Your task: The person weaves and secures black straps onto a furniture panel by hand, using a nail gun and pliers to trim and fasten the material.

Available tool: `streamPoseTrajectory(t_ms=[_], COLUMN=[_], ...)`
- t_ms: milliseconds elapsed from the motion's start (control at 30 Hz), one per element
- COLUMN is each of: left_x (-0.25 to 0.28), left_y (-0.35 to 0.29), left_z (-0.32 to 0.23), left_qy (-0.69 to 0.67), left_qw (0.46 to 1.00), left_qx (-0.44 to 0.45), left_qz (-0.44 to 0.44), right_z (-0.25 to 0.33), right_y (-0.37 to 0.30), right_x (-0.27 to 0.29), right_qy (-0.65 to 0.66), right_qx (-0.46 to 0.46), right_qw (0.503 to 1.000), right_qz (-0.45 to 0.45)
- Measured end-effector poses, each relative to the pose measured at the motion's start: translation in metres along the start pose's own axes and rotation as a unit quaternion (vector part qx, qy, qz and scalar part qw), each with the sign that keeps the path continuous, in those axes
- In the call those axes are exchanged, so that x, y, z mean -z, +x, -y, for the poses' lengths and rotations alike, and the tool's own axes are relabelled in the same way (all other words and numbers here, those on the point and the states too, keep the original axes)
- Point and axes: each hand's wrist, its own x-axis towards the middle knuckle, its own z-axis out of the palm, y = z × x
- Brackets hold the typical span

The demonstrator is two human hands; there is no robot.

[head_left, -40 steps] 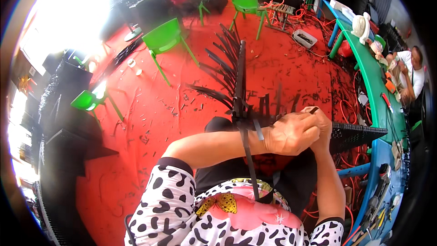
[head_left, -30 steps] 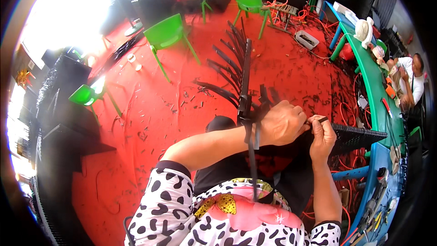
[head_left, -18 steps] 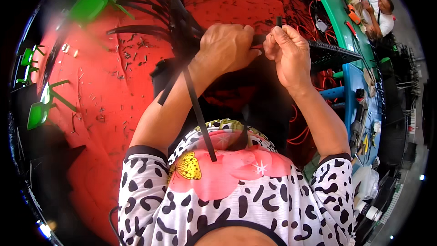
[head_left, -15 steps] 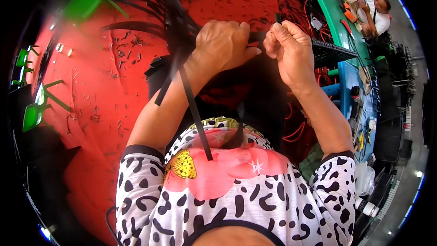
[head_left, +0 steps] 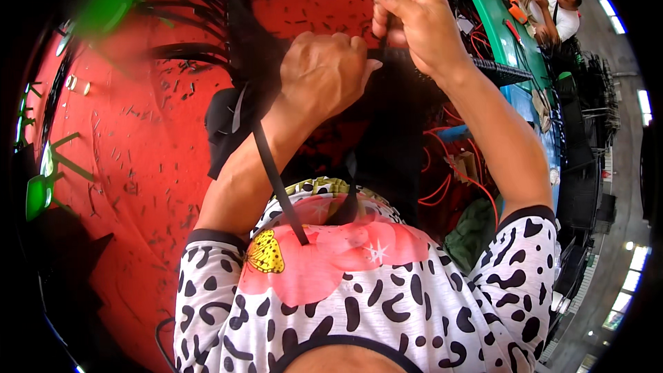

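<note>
My left hand (head_left: 323, 72) is closed, knuckles up, over the dark middle of a black woven piece; its fingertips are hidden beneath. Higher and to the right, my right hand (head_left: 418, 24) has its thumb and fingers pinched together, with a dark, blurred strip end showing below them. The woven panel (head_left: 503, 71) of the piece juts out behind my right wrist. From its left side, several long black strips (head_left: 186, 17) fan outward. One flat black strip (head_left: 276, 179) crosses my left forearm and hangs down against my shirt.
Short black offcuts litter the red floor (head_left: 138, 186). A green bench (head_left: 487, 10) with tools stands at the right, and a person (head_left: 556, 10) in white sits beyond it. Red cables (head_left: 442, 173) lie under my right arm. Green stools (head_left: 41, 190) are at the left.
My right hand has moved up and slightly left, away from the woven panel. The left hand has shifted a little left and stays closed. The whole view has tilted slightly.
</note>
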Motion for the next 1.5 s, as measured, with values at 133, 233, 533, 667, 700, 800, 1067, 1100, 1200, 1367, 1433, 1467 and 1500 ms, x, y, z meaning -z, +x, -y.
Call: streamPoseTrajectory(t_ms=[133, 233, 533, 667, 700, 800, 1067, 1100, 1200, 1367, 1433, 1467, 1500], left_x=[-0.004, -0.001, 0.012, 0.015, 0.015, 0.014, 0.010, 0.010, 0.009, 0.009, 0.010, 0.009, 0.006], left_y=[0.000, 0.001, 0.002, 0.000, 0.001, 0.001, 0.004, 0.004, 0.004, 0.006, 0.006, 0.006, 0.005], left_z=[0.000, -0.001, 0.000, 0.002, 0.003, 0.005, 0.008, 0.009, 0.011, 0.011, 0.011, 0.013, 0.016], left_qy=[0.016, 0.024, -0.017, -0.030, -0.028, -0.027, -0.028, -0.027, -0.018, -0.014, -0.026, -0.026, -0.033], left_qw=[0.999, 0.999, 0.999, 0.998, 0.997, 0.996, 0.996, 0.997, 0.997, 0.997, 0.997, 0.997, 0.997], left_qx=[-0.014, -0.012, -0.032, -0.060, -0.070, -0.080, -0.080, -0.075, -0.072, -0.068, -0.074, -0.074, -0.072], left_qz=[-0.025, -0.020, -0.002, -0.004, 0.000, 0.007, -0.006, -0.001, 0.008, 0.023, 0.015, 0.017, 0.010], right_z=[-0.024, -0.039, -0.059, -0.053, -0.050, -0.046, -0.025, -0.019, -0.029, -0.028, -0.034, -0.034, -0.033], right_y=[0.035, 0.050, 0.063, 0.064, 0.064, 0.062, 0.049, 0.044, 0.048, 0.043, 0.047, 0.046, 0.045], right_x=[0.007, 0.007, 0.006, 0.003, 0.003, 0.002, 0.023, 0.027, 0.033, 0.030, 0.032, 0.031, 0.029], right_qy=[-0.047, -0.091, -0.249, -0.336, -0.334, -0.359, -0.075, -0.058, -0.234, -0.302, -0.438, -0.436, -0.467], right_qx=[0.018, 0.048, -0.005, -0.029, -0.030, -0.070, -0.117, -0.080, 0.032, 0.064, 0.378, 0.378, 0.389], right_qw=[0.999, 0.993, 0.960, 0.928, 0.929, 0.916, 0.965, 0.966, 0.927, 0.909, 0.784, 0.785, 0.766], right_qz=[0.016, 0.048, 0.130, 0.158, 0.157, 0.164, 0.222, 0.238, 0.292, 0.279, 0.227, 0.226, 0.212])
